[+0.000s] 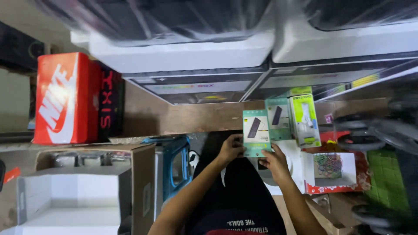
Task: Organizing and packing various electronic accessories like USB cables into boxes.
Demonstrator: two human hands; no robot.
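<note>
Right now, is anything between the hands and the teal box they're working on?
No. The left hand and right hand both already grip the lower edge of the teal box. A second teal box and a green-and-white box stand beside it.
</note>
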